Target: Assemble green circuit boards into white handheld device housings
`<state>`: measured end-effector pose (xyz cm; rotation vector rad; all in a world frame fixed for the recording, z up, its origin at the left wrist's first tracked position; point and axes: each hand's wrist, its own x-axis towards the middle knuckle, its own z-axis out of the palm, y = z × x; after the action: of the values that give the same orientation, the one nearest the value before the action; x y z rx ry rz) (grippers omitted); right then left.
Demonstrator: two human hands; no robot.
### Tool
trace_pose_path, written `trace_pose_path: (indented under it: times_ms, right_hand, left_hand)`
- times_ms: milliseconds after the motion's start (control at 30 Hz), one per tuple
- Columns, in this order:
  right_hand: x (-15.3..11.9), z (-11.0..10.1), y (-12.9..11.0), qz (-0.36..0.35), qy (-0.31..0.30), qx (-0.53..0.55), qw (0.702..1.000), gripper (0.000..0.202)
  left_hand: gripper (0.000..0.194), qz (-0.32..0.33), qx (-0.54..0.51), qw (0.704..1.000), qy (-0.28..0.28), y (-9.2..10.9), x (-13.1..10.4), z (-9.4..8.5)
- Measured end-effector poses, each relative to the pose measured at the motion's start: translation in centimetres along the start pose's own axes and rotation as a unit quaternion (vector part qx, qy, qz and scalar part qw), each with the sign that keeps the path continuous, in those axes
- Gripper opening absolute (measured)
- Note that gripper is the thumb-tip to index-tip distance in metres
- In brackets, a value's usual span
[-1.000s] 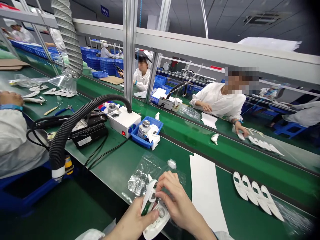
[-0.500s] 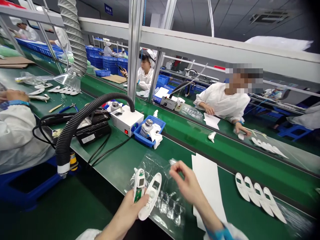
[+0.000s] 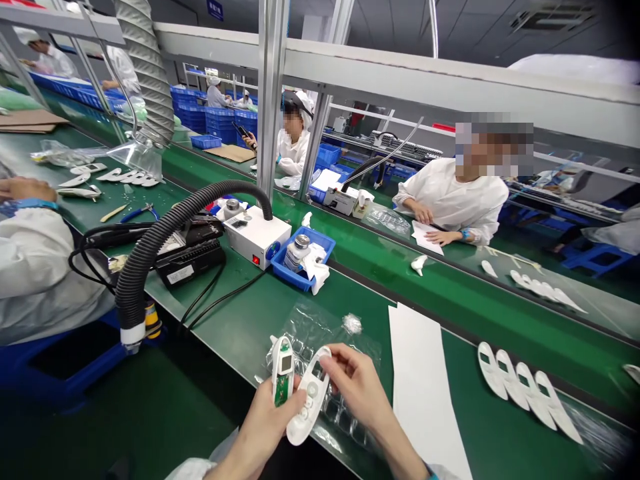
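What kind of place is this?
Probably an electronics assembly line: workers in white coats sit along green benches, the left hand holds a casing with a green circuit board, and matching white shells lie in a row.

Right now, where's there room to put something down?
Bare green table shows between the blue tray and the plastic, and between the paper and the four shells. It's crowded by the left hand and right hand, and around the black hose.
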<state>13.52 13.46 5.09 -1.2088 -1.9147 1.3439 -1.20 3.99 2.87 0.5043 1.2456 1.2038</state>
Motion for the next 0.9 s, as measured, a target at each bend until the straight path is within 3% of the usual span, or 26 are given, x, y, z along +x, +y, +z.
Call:
trace_pose_path:
  times_ms: [100, 167, 333, 467, 667, 900]
  right_hand:
    - [-1.6, 0.9, -0.5, 0.024, 0.006, 0.077, 0.997, 0.036]
    - [-1.7, 1.0, -0.3, 0.013, 0.002, 0.065, 0.998, 0.036]
    - [0.8, 1.2, 1.8, -0.046, 0.050, -0.091, 0.994, 0.032]
    - [2.4, 2.5, 3.2, -0.041, 0.108, -0.169, 0.979, 0.021]
    - [1.8, 4.1, 3.4, -0.023, 0.151, -0.213, 0.965, 0.017]
    - [0.8, 4.3, 2.8, -0.088, 0.155, -0.182, 0.967, 0.022]
  left_hand:
    - [0.054, 0.009, 0.022, 0.999, -0.027, -1.4, 0.0, -0.5]
    - [0.050, 0.003, 0.040, 0.999, -0.021, -2.2, -0.2, -0.9]
    - [0.049, 0.003, 0.027, 0.995, 0.097, -2.3, -0.6, -1.8]
    - [0.044, 0.032, 0.020, 0.983, 0.177, -1.2, -0.5, -2.8]
    - [0.040, 0.055, 0.069, 0.976, 0.199, -0.8, 0.3, -4.3]
    - [0.033, 0.054, 0.086, 0.975, 0.195, -1.0, 0.5, -4.6]
